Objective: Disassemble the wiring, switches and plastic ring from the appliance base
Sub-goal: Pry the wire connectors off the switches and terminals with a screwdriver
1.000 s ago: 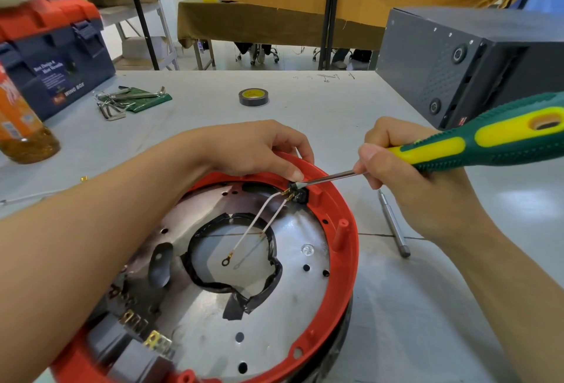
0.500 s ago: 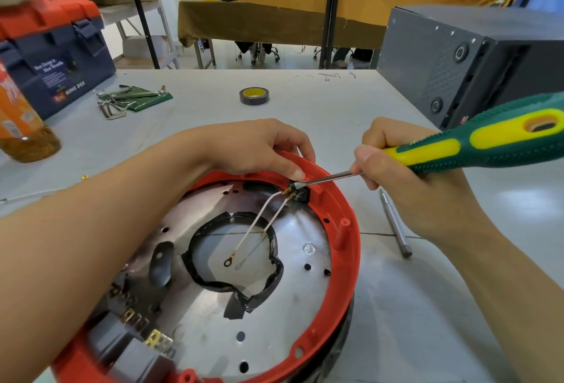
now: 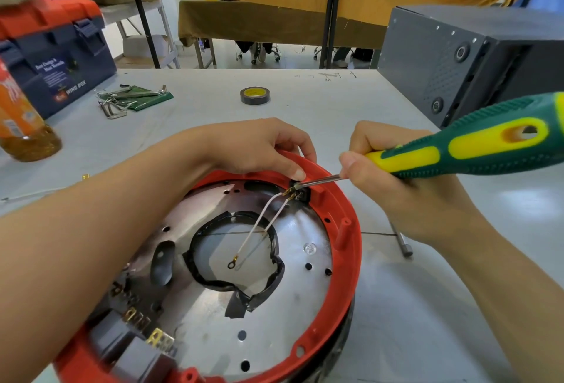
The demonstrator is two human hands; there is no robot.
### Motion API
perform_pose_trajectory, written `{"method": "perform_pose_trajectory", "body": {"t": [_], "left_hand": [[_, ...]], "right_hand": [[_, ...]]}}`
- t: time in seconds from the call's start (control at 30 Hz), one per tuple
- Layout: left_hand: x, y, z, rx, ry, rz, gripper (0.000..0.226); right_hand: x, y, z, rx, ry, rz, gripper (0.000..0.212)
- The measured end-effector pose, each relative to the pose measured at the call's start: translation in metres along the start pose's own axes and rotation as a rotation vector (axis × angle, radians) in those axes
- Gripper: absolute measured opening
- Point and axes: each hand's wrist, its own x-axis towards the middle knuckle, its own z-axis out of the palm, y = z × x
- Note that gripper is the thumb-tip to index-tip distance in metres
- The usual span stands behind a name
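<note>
— What has moved since a second ago?
— Barely anything: the screwdriver (image 3: 457,153) tip still sits at the small black switch (image 3: 300,195) on the plastic ring (image 3: 351,224).
— The hands?
— The right hand (image 3: 396,175) grips the screwdriver; the left hand (image 3: 259,150) curls over the ring's far rim, thumb beside the switch.
— And the appliance base (image 3: 213,306)?
— On the table (image 3: 412,306), two white wires (image 3: 259,224) trailing across its metal plate. A bottle (image 3: 21,120) holds amber liquid.

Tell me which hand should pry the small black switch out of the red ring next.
Right hand: it grips the screwdriver, whose tip already sits at the switch. Left hand steadies the red ring.
</note>
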Motion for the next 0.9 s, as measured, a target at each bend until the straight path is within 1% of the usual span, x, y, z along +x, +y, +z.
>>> {"method": "perform_pose_trajectory", "body": {"t": [0.23,0.33,0.47,0.67,0.77,0.9], "left_hand": [[0.0,0.0,0.0,0.011,-0.004,-0.007,0.017],[0.0,0.001,-0.001,0.016,-0.005,-0.004,0.016],[0.0,0.002,-0.001,0.011,-0.009,0.0,0.015],[0.0,0.001,-0.001,0.009,-0.012,-0.003,0.015],[0.0,0.0,-0.001,-0.006,-0.011,-0.005,0.015],[0.0,-0.001,-0.001,-0.017,-0.014,-0.011,0.015]], "right_hand": [[0.005,0.009,-0.001,0.126,0.077,0.102,0.042],[0.007,0.016,-0.001,0.191,0.109,0.15,0.036],[0.008,0.025,-0.001,0.285,0.121,0.2,0.035],[0.009,0.028,0.001,0.384,0.125,0.252,0.022],[0.01,0.024,0.002,0.372,0.129,0.244,0.022],[0.006,0.017,-0.003,0.275,0.152,0.192,0.032]]}}
